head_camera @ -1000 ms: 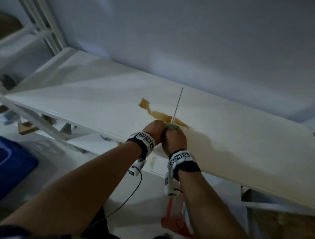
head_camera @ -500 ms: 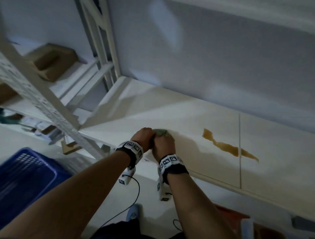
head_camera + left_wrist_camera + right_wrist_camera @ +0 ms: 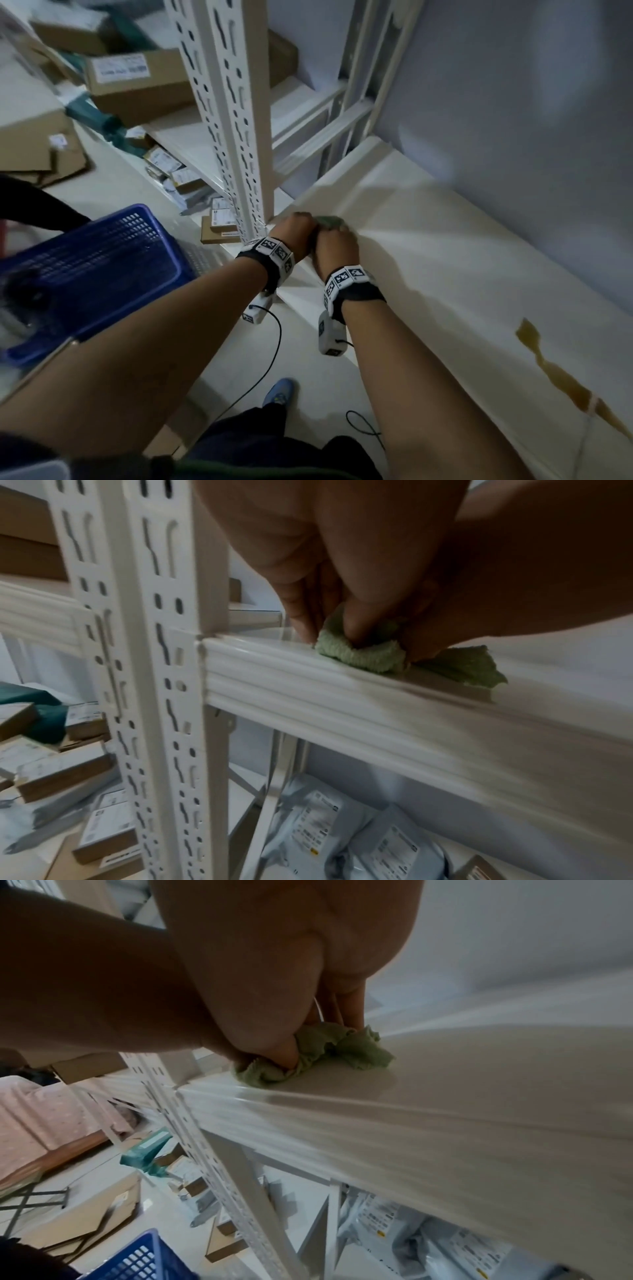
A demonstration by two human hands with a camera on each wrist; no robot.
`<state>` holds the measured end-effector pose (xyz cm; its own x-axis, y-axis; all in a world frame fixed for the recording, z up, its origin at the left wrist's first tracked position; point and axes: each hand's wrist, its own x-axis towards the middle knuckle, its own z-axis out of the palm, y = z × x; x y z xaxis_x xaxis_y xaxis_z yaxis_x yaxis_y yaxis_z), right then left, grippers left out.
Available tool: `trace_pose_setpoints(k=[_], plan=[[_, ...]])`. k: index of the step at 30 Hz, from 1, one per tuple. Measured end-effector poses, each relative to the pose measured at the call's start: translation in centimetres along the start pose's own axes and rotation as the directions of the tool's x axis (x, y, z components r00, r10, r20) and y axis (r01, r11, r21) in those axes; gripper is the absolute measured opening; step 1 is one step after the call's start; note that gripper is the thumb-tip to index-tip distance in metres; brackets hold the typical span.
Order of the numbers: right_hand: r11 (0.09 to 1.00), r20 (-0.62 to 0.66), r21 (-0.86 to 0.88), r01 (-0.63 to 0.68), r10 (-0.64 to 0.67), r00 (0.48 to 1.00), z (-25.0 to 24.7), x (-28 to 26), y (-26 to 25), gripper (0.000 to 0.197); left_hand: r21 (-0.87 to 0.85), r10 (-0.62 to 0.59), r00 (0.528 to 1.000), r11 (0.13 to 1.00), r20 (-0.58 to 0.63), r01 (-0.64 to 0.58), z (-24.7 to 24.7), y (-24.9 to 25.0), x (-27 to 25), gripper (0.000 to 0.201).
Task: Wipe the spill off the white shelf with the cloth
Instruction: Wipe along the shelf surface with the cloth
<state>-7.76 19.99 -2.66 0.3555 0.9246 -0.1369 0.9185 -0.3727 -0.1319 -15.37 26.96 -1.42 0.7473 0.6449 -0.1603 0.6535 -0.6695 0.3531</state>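
Blue basket [image 3: 92, 260] and cardboard boxes [image 3: 137, 78] sit on the floor at far left, beside the perforated white upright [image 3: 236, 137] of the rack. Just right of that post, left hand [image 3: 294, 233] and right hand [image 3: 337, 248] are bunched side by side at the front corner of the white shelf [image 3: 445, 260], both sets of fingers [image 3: 356, 620] curled down and clamped on the crumpled green cloth [image 3: 363, 656], which lies pressed on the shelf surface by its front lip. Two-handed grip probably serves to gather the cloth into a wad and load it with downward pressure for a swipe. Brown spill [image 3: 561, 380] lies well apart, far right along the shelf near the front edge, looking unwiped. Likely next: drag the cloth right along the shelf onto it.
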Motion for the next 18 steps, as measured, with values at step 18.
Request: trace_pose_setpoints(k=[18], plan=[[0.992,-0.003,0.086,-0.093,0.093,0.996,-0.6,-5.0,6.7,0.022,0.065,0.122,0.987,0.990,0.102,-0.129,2.6,7.8,0.5,0.013]])
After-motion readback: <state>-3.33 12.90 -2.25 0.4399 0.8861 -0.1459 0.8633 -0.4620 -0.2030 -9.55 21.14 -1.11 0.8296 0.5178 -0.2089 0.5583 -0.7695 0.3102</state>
